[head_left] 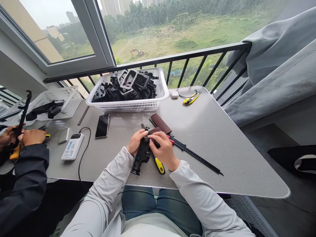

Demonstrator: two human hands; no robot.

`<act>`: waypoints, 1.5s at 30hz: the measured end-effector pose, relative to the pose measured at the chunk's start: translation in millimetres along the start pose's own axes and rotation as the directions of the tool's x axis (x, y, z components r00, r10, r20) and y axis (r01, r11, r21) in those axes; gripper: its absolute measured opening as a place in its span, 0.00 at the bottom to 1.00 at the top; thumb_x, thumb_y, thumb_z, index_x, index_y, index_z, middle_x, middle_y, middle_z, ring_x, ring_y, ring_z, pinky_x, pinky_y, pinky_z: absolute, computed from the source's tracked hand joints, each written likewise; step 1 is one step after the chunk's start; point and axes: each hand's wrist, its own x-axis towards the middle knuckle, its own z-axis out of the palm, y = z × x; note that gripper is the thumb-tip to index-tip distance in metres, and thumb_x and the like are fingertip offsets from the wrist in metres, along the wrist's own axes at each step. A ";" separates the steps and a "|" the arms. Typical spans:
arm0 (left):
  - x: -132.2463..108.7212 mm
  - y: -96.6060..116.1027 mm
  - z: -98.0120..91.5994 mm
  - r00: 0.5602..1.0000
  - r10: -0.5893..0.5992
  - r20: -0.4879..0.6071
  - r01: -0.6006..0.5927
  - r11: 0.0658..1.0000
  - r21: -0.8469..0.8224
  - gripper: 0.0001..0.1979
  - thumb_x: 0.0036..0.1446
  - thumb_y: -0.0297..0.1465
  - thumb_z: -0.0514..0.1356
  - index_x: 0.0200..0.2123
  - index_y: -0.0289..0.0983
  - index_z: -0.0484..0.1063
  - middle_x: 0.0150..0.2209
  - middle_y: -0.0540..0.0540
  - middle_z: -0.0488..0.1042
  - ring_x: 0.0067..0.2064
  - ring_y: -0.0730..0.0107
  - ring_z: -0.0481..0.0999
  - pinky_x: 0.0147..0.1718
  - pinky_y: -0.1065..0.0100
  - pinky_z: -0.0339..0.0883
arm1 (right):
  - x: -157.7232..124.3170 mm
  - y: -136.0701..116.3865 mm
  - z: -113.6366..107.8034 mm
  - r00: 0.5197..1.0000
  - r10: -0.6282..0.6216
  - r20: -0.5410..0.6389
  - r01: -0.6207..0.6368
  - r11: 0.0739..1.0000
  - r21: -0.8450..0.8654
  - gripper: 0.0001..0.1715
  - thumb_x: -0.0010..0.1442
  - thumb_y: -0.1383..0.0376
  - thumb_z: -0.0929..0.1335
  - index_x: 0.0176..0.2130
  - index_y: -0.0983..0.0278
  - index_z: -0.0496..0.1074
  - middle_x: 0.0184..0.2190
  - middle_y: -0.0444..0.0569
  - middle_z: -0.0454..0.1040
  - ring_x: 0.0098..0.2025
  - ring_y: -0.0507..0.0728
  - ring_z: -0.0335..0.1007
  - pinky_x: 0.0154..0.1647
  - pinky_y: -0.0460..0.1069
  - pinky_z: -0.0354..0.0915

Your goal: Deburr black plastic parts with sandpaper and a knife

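My left hand (136, 142) is closed around the upper end of a long black plastic part (142, 156), which I hold tilted above the table's front edge. My right hand (164, 150) is pinched against the same part near its top; a small dark piece shows at its fingertips, too covered to name. Beneath the right hand lies a tool with a yellow and black handle (159, 166). Brown sandpaper (161, 123) rests just beyond my hands, and a black caliper (195, 154) stretches to the right. Something red pokes out beside the right hand.
A white basket (128, 107) heaped with black plastic parts stands by the window railing. Left of me are a phone (102, 126), a white power bank (72, 147) with a cable, and a co-worker's hand (33, 136) with a black part. A yellow utility knife (191, 99) lies at back right.
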 end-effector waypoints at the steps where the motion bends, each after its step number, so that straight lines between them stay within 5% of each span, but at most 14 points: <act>1: -1.0 -0.9 0.9 1.000 -0.018 0.015 0.018 1.000 -0.008 0.19 0.40 0.39 0.69 0.23 0.36 0.62 0.19 0.56 0.63 0.21 0.80 0.60 0.21 0.74 0.54 | 0.4 3.2 -0.4 0.997 0.051 -0.059 -0.053 0.998 -0.036 0.10 0.60 0.73 0.65 0.38 0.60 0.72 0.34 0.50 0.71 0.38 0.57 0.69 0.40 0.54 0.70; 5: -2.4 -2.9 1.1 0.999 -0.036 0.021 0.037 0.999 -0.030 0.18 0.40 0.38 0.69 0.24 0.36 0.64 0.20 0.56 0.64 0.22 0.79 0.62 0.23 0.73 0.56 | 1.8 9.6 -2.2 0.990 0.117 -0.083 -0.119 0.993 -0.025 0.10 0.60 0.72 0.65 0.39 0.59 0.73 0.35 0.49 0.71 0.39 0.58 0.70 0.41 0.55 0.70; 17: 2.2 -2.9 -3.8 0.999 0.046 0.010 -0.047 0.997 0.065 0.18 0.42 0.42 0.68 0.21 0.35 0.66 0.21 0.54 0.65 0.24 0.77 0.61 0.25 0.71 0.58 | 3.7 3.8 -6.9 0.980 -0.090 0.176 0.068 0.990 0.125 0.10 0.57 0.74 0.65 0.33 0.60 0.72 0.33 0.48 0.72 0.35 0.56 0.65 0.37 0.53 0.67; 25: -2.2 0.0 -1.0 0.993 -0.082 0.085 0.079 0.996 0.036 0.18 0.38 0.42 0.70 0.24 0.34 0.71 0.21 0.52 0.68 0.23 0.76 0.63 0.22 0.72 0.56 | 4.6 12.4 -5.9 0.958 0.277 -0.076 -0.272 0.960 0.073 0.08 0.59 0.70 0.66 0.35 0.59 0.74 0.36 0.49 0.71 0.40 0.58 0.71 0.44 0.55 0.69; 31: 1.7 -2.9 -5.5 1.000 0.002 0.031 -0.003 1.000 0.010 0.15 0.42 0.38 0.69 0.22 0.35 0.70 0.21 0.52 0.68 0.23 0.77 0.63 0.24 0.72 0.58 | 3.4 10.2 -3.5 0.987 0.162 0.025 -0.163 0.979 0.121 0.09 0.58 0.71 0.66 0.37 0.60 0.74 0.36 0.49 0.72 0.40 0.57 0.71 0.43 0.54 0.70; 37: -1.4 -3.6 -3.6 0.999 -0.020 0.031 0.021 0.999 -0.026 0.15 0.43 0.40 0.68 0.26 0.34 0.73 0.24 0.49 0.72 0.25 0.74 0.67 0.25 0.71 0.61 | 4.6 14.2 -4.4 0.959 0.268 -0.095 -0.261 0.962 0.082 0.08 0.60 0.70 0.66 0.37 0.60 0.74 0.36 0.49 0.72 0.40 0.58 0.72 0.43 0.54 0.70; 42: -0.2 -2.9 -2.5 0.999 0.006 -0.034 -0.007 0.999 -0.036 0.15 0.41 0.39 0.69 0.22 0.34 0.69 0.20 0.53 0.68 0.22 0.78 0.64 0.24 0.73 0.60 | 5.2 5.4 -7.0 0.986 0.161 -0.042 -0.156 0.982 0.106 0.09 0.60 0.69 0.65 0.38 0.58 0.74 0.36 0.49 0.73 0.39 0.57 0.72 0.42 0.54 0.70; 45: 1.9 -1.4 -3.5 0.996 0.019 -0.090 -0.023 0.999 -0.043 0.15 0.43 0.39 0.67 0.21 0.35 0.67 0.20 0.53 0.68 0.22 0.78 0.64 0.23 0.73 0.60 | 4.4 -0.2 -9.3 0.985 0.138 -0.105 -0.124 0.984 0.125 0.10 0.61 0.70 0.65 0.39 0.58 0.74 0.36 0.49 0.72 0.38 0.56 0.71 0.40 0.54 0.70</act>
